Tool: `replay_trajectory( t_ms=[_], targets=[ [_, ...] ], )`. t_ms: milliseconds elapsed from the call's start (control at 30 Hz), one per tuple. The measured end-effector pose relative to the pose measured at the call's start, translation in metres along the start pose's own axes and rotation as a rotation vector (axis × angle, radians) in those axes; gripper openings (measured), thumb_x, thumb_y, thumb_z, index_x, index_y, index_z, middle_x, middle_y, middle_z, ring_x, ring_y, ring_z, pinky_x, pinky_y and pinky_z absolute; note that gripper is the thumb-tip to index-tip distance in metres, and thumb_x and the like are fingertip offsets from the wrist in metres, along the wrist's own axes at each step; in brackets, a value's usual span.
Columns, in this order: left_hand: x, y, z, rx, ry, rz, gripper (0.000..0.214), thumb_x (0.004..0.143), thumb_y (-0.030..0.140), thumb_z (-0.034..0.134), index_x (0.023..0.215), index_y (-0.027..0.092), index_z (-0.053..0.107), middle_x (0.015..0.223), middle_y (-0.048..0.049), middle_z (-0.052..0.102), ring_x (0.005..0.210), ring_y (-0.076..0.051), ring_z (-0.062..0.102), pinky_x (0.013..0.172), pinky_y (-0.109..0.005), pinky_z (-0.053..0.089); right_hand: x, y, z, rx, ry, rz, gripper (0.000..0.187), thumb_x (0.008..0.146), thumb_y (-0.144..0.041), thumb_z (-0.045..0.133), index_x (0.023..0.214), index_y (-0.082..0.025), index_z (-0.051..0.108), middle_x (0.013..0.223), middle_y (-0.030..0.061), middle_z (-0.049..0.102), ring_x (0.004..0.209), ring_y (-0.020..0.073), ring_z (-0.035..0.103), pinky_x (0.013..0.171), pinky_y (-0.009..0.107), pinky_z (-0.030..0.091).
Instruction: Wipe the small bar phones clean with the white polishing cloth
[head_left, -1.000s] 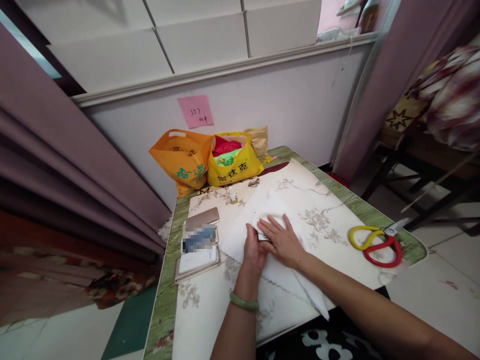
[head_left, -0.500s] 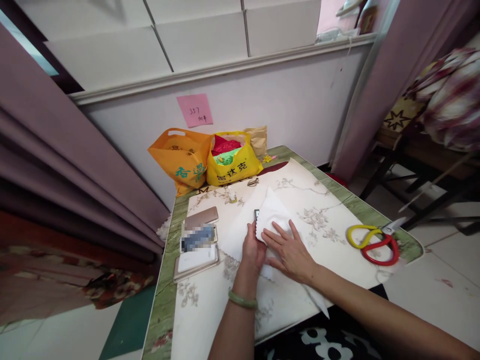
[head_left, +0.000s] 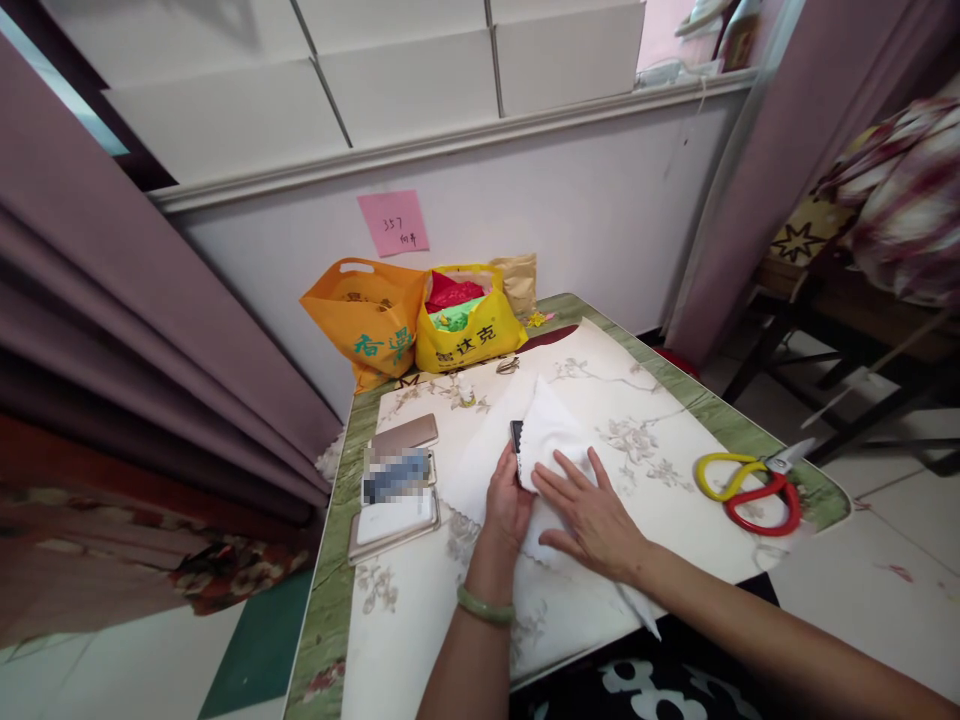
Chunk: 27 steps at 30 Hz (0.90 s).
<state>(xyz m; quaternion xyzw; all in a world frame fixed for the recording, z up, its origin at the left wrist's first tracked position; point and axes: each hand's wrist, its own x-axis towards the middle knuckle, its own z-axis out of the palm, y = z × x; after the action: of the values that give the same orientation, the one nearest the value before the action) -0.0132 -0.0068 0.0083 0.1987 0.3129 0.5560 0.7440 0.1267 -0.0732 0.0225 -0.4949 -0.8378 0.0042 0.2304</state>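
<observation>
Covering most of a dark flat object [head_left: 516, 438], a folded white cloth [head_left: 553, 415] with a zigzag edge lies in front of the person, about the middle of the table [head_left: 679, 400]; only a narrow strip of the object shows at its left side. The left hand [head_left: 510, 508] grips the object and the cloth edge from the left and below, its fingers partly hidden, with a green bangle [head_left: 486, 604] round the wrist. The right hand [head_left: 594, 518] grasps nothing: it lies palm down on the cloth, fingers spread. More of the cloth lies beneath both hands, and a pointed corner of it reaches the near edge of the table.

Under the cloth is a cream sheet [head_left: 405, 645] printed with grey flowers. To the left, a row of flat devices [head_left: 405, 432] lies near the table edge, 1 of them white and resting on a larger gold-rimmed piece; part of the row is blurred out. To the right, well apart from the hands, lie scissors [head_left: 763, 490] with 1 yellow and 1 red handle loop. At the far edge stand 2 bags side by side, an orange bag [head_left: 375, 325] and a yellow bag [head_left: 469, 340] with red and green contents. Above them, a pink note [head_left: 393, 222] on the wall reads 357.
</observation>
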Motion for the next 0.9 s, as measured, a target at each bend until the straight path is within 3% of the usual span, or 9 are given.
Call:
replay_trajectory(
  t_ms=[67, 167, 333, 433, 533, 733, 900],
  targets=[
    [0.002, -0.001, -0.001, 0.011, 0.038, 0.011, 0.035, 0.081, 0.023, 0.065, 0.115, 0.020, 0.065, 0.125, -0.0073, 0.064, 0.117, -0.021, 0.058, 0.099, -0.031, 0.047, -0.005, -0.006, -0.001, 0.004, -0.006, -0.015, 0.072, 0.088, -0.063, 0.048, 0.147, -0.025, 0.034, 0.144, 0.0059, 0.048, 0.140, 0.0325, 0.027, 0.114, 0.062, -0.003],
    [0.004, -0.002, -0.003, 0.015, 0.069, 0.001, 0.034, 0.081, 0.024, 0.065, 0.114, 0.019, 0.065, 0.123, -0.0075, 0.065, 0.114, -0.021, 0.060, 0.097, -0.031, 0.048, 0.008, -0.005, 0.003, -0.016, -0.014, 0.022, 0.066, 0.091, -0.060, 0.045, 0.147, -0.027, 0.034, 0.144, 0.0048, 0.048, 0.140, 0.0319, 0.028, 0.113, 0.063, -0.002],
    [0.004, -0.001, -0.005, 0.060, 0.004, -0.006, 0.030, 0.081, 0.026, 0.066, 0.110, 0.018, 0.066, 0.124, -0.0077, 0.063, 0.115, -0.020, 0.058, 0.097, -0.029, 0.048, 0.051, 0.013, 0.011, -0.052, -0.045, 0.108, 0.061, 0.095, -0.058, 0.036, 0.147, -0.027, 0.034, 0.148, 0.0037, 0.042, 0.142, 0.0308, 0.024, 0.112, 0.063, -0.005],
    [0.003, -0.002, -0.004, 0.032, -0.018, 0.005, 0.033, 0.081, 0.026, 0.066, 0.114, 0.020, 0.065, 0.131, -0.0082, 0.059, 0.120, -0.021, 0.055, 0.100, -0.031, 0.046, 0.061, 0.019, 0.013, -0.064, -0.037, 0.174, 0.062, 0.095, -0.060, 0.032, 0.147, -0.025, 0.034, 0.149, 0.0041, 0.040, 0.143, 0.0312, 0.022, 0.112, 0.064, -0.007],
    [0.004, -0.004, -0.007, 0.042, -0.005, 0.008, 0.038, 0.081, 0.027, 0.066, 0.119, 0.020, 0.063, 0.133, -0.0095, 0.058, 0.121, -0.023, 0.054, 0.102, -0.035, 0.044, 0.047, 0.015, 0.012, -0.069, -0.036, 0.186, 0.066, 0.094, -0.061, 0.033, 0.148, -0.023, 0.032, 0.150, 0.0054, 0.039, 0.142, 0.0322, 0.022, 0.111, 0.064, -0.006],
    [0.004, -0.007, -0.008, 0.069, 0.008, 0.044, 0.042, 0.081, 0.030, 0.065, 0.122, 0.020, 0.062, 0.132, -0.0089, 0.060, 0.121, -0.024, 0.055, 0.105, -0.037, 0.041, -0.002, -0.011, 0.002, -0.049, -0.062, 0.062, 0.074, 0.090, -0.064, 0.041, 0.149, -0.022, 0.029, 0.151, 0.0057, 0.037, 0.143, 0.0325, 0.019, 0.113, 0.061, -0.009],
    [0.004, -0.006, -0.008, 0.079, 0.052, 0.043, 0.040, 0.080, 0.028, 0.066, 0.119, 0.021, 0.063, 0.126, -0.0077, 0.063, 0.115, -0.023, 0.059, 0.099, -0.034, 0.046, 0.012, -0.008, 0.005, -0.064, -0.048, 0.071, 0.067, 0.092, -0.060, 0.041, 0.148, -0.023, 0.033, 0.148, 0.0051, 0.042, 0.142, 0.0316, 0.022, 0.113, 0.062, -0.008]
  ],
)
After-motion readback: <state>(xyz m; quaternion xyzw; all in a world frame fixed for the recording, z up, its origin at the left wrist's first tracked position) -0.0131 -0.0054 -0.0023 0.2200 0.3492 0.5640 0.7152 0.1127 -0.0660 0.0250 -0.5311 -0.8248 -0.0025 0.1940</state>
